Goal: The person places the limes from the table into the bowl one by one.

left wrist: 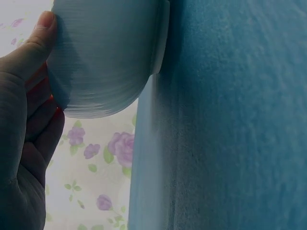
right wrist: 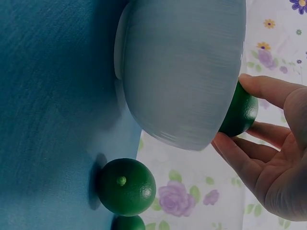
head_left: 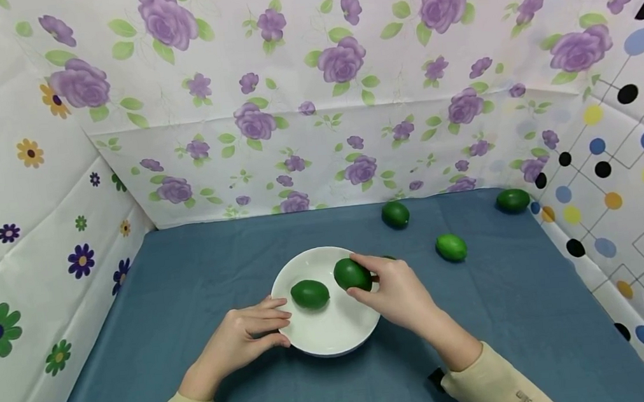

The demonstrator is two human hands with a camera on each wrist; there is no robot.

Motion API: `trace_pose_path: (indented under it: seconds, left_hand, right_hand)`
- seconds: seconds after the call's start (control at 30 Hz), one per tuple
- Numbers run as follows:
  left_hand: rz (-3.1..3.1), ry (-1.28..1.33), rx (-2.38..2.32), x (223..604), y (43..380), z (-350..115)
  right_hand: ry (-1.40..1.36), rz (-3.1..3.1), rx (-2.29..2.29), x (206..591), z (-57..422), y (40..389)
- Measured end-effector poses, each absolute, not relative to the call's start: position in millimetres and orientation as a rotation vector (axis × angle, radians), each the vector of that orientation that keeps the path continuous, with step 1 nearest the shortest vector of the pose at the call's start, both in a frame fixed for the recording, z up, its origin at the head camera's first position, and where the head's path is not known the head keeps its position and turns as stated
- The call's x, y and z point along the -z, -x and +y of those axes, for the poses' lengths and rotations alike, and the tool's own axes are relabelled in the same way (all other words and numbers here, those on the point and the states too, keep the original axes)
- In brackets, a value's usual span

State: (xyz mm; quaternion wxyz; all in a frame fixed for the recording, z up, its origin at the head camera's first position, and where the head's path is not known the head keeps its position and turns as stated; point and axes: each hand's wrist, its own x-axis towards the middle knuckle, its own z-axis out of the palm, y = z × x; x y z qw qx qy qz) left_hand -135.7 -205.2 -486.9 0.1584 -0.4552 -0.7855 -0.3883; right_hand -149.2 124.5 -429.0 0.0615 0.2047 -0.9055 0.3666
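A round white bowl [head_left: 333, 331] stands on the blue cloth, one green lime [head_left: 310, 294] lying inside it. My left hand [head_left: 253, 329] rests at the bowl's left rim, its fingers fairly straight and the thumb touching the wall. Over the right side of the bowl, my right hand [head_left: 401, 293] pinches a second lime [head_left: 351, 275] between thumb and fingers. In the right wrist view this held lime [right wrist: 242, 112] shows at the rim, partly hidden behind the bowl wall [right wrist: 184, 72].
Several limes lie on the cloth to the right: one at the back [head_left: 395, 215], a brighter one [head_left: 451, 248] and one near the right corner [head_left: 513, 201]. Another lime [head_left: 389, 258] is mostly hidden behind my right hand. Patterned cloth walls [head_left: 293, 133] enclose the blue surface.
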Motion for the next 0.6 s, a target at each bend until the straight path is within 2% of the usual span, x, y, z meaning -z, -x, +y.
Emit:
trace_pose_path:
  seconds: [0.6]
  left_hand:
    - [-2.235, 1.288, 1.130, 487.8, 134.5, -203.5]
  right_hand:
    - [-0.662, -2.729, -0.940, 437.7, 123.5, 151.4]
